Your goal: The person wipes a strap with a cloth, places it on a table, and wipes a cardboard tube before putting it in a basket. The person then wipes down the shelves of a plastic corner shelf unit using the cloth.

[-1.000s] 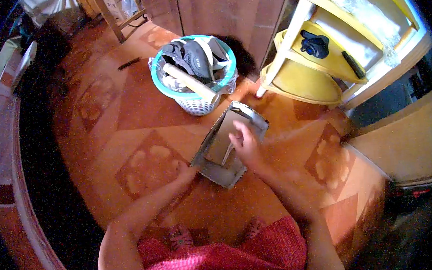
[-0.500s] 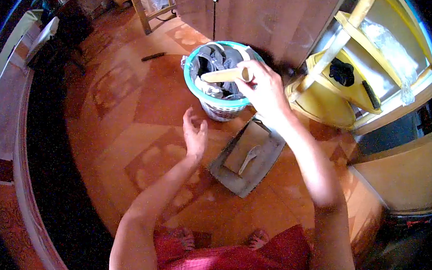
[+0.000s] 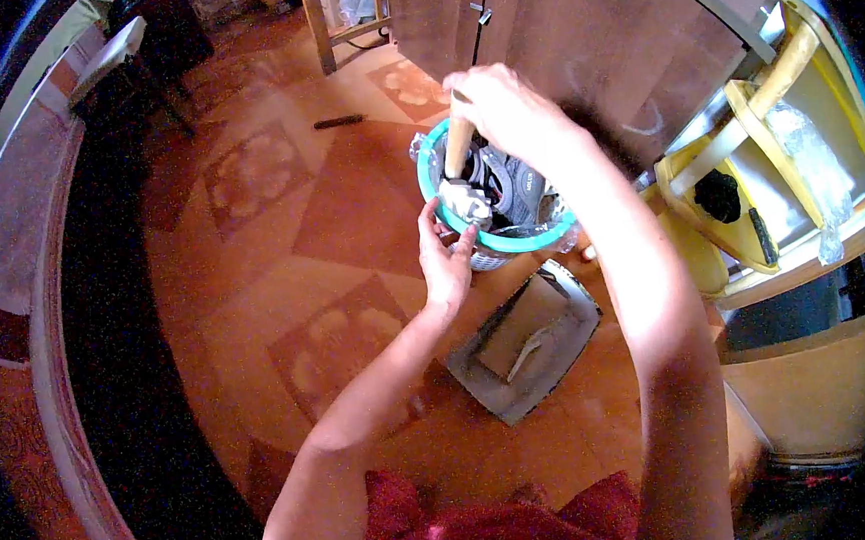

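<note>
A tan cardboard tube (image 3: 459,146) stands nearly upright in the basket, its top end in my right hand (image 3: 501,105). Its lower end meets a crumpled white piece (image 3: 465,199) among the contents. Teal-rimmed, with a pale perforated side, the basket (image 3: 531,241) also contains grey and dark items (image 3: 512,184) and clear plastic. At the near left of its rim, my left hand (image 3: 447,259) grips with fingers and thumb. The bottom of the tube is partly hidden by the contents.
A grey dustpan-like tray (image 3: 507,405) with a pale spoon-shaped piece (image 3: 525,354) lies on the floor near the basket. Yellow furniture (image 3: 745,148) stands at right, and a brown cabinet (image 3: 596,28) behind. A dark stick (image 3: 339,122) lies on the floor farther left.
My right hand has raised its end of the tube, turning it from nearly level to upright in the basket. My left hand has come up to the basket's rim. The view has shifted.
</note>
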{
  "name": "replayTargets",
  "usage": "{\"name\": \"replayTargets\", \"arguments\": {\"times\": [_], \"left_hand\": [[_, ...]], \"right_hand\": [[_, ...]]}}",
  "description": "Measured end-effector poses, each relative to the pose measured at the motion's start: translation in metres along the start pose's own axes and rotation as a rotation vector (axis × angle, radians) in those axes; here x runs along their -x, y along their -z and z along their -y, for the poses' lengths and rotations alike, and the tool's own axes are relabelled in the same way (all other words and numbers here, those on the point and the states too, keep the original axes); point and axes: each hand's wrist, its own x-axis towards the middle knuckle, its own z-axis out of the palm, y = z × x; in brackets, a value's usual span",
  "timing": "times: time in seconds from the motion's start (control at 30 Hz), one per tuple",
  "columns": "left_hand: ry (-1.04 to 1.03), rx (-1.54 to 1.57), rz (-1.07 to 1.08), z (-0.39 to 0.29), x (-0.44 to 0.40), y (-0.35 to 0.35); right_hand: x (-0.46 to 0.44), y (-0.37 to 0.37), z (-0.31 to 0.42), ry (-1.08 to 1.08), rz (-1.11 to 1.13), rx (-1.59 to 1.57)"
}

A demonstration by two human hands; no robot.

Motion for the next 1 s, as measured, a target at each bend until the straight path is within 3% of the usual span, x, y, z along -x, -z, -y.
{"name": "replayTargets", "arguments": {"times": [0.07,0.1,0.13,0.2,0.23,0.27,0.37,0.47,0.63,0.73,0.83,0.9,1.0], "left_hand": [[-0.071,-0.046,0.007,0.005,-0.002,0.000],[-0.061,-0.296,-0.033,0.000,-0.001,0.003],[-0.058,-0.297,-0.034,-0.005,-0.001,0.005],[-0.392,-0.791,-0.065,-0.018,-0.002,0.011],[-0.380,-0.890,0.101,-0.024,-0.004,0.017],[-0.403,-0.989,0.125,-0.024,-0.003,0.018],[-0.437,-1.019,0.121,-0.026,-0.002,0.017],[-0.517,-0.999,0.118,-0.027,-0.001,0.021],[-0.450,-0.983,0.192,-0.030,0.005,0.028],[-0.309,-0.944,0.137,-0.041,0.003,0.024],[-0.322,-0.983,0.049,-0.054,-0.007,0.016],[-0.126,-1.051,0.037,-0.067,-0.011,0.010],[-0.207,-0.918,0.044,-0.044,-0.031,0.007]], "right_hand": [[0.000,0.005,0.002,0.036,-0.049,0.051],[0.001,0.002,0.003,0.057,0.006,0.117],[0.003,-0.003,0.003,0.077,0.062,0.183],[0.013,-0.003,0.004,0.082,0.125,0.151],[0.016,0.003,0.006,0.104,0.066,0.133],[0.018,0.010,0.008,0.123,0.007,0.113],[0.025,0.027,0.010,0.137,0.007,-0.112],[0.030,0.019,0.014,0.064,0.163,-0.085],[0.033,0.042,0.027,0.064,0.267,-0.036],[0.053,0.050,0.036,0.145,0.157,0.068],[0.076,0.061,0.037,0.113,0.133,0.063],[0.085,0.071,0.039,0.021,0.189,-0.009],[0.096,0.075,0.025,0.063,0.121,-0.108]]}}
